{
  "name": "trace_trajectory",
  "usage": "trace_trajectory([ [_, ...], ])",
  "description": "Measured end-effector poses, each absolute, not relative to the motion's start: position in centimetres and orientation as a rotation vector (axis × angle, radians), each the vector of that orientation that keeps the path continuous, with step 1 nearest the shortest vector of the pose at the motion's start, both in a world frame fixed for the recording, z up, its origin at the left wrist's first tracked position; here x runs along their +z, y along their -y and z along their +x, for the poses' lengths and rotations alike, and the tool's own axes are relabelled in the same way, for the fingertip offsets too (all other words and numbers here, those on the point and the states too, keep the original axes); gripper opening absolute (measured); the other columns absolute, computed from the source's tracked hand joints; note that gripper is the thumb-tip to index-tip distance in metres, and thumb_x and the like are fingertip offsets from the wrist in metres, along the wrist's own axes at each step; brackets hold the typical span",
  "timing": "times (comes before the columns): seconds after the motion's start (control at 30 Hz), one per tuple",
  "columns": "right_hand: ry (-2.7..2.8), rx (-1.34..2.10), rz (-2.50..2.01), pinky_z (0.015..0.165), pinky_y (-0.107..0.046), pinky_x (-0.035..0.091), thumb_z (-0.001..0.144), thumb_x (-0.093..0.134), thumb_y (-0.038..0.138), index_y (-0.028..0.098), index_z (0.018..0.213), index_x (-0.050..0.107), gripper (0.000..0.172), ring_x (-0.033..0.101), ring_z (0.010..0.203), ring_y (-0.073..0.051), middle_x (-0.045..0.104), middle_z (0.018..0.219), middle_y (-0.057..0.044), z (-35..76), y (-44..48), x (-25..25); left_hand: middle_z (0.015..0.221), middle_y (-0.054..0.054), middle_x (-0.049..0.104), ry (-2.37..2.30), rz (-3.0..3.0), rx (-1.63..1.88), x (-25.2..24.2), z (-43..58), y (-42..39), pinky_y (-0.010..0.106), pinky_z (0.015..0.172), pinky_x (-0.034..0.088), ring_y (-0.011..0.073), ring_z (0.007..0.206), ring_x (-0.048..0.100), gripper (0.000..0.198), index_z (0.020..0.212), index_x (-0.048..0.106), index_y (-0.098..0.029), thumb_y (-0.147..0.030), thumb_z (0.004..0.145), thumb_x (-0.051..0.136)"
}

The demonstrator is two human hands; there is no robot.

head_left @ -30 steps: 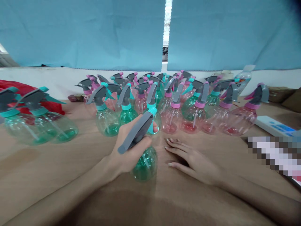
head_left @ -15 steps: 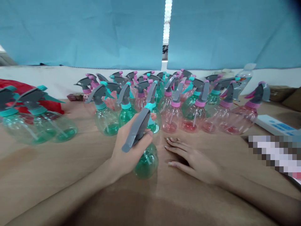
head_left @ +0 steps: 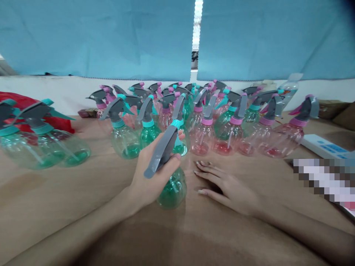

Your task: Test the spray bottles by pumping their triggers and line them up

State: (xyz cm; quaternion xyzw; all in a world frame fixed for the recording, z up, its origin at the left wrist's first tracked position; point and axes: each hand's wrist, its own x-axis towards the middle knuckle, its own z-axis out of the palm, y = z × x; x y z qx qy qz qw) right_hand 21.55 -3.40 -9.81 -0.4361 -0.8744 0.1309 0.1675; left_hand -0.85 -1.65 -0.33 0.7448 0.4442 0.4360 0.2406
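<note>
My left hand [head_left: 152, 173] is wrapped round the neck of a green spray bottle [head_left: 172, 190] with a grey and turquoise trigger head. The fingers hide its collar, and the bottle stands close in front of me. To its right, my right hand [head_left: 222, 184] lies on the wooden table [head_left: 111, 221], fingers stretched out, holding nothing. Just beyond my hands stand a green spray bottle with a turquoise collar [head_left: 126, 142] and a pink spray bottle with a pink collar [head_left: 200, 142], among several others of both colours.
Two green spray bottles [head_left: 65, 147] stand apart at the left, before a red plastic bag [head_left: 59, 123]. At the right are a white device with blue buttons [head_left: 324, 146], a blurred-out flat item [head_left: 321, 181] and a clear water bottle [head_left: 290, 90]. A blue curtain [head_left: 97, 40] hangs behind.
Almost nothing differs. The view has shifted very slightly, while my left hand keeps its grip on the green spray bottle and my right hand stays on the table.
</note>
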Motion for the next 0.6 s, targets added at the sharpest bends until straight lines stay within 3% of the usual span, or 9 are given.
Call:
trace_trajectory([
  [0.3,2.468,0.390,-1.239,0.113,-0.046,0.030,0.092,0.045,0.052,0.020,0.139,0.046,0.056,0.034,0.138,-0.024,0.040,0.148,-0.007,21.54,3.42,-9.85,0.073,-0.005,0.060,-1.238,2.061,1.207,-0.51,-0.99,1.61,0.026,0.055,0.046,0.0147,0.059,0.054,0.031,0.110,0.061,-0.031,-0.023,0.081,0.053],
  [0.6,2.455,0.389,-1.228,0.114,-0.046,0.030,0.092,0.046,0.051,0.021,0.139,0.046,0.055,0.034,0.138,-0.024,0.039,0.149,-0.006,21.57,3.41,-9.87,0.103,0.000,0.068,-1.161,1.980,1.169,-0.10,-0.68,1.73,0.029,0.063,0.049,0.0153,0.067,0.059,0.044,0.120,0.056,-0.025,-0.021,0.077,0.051],
])
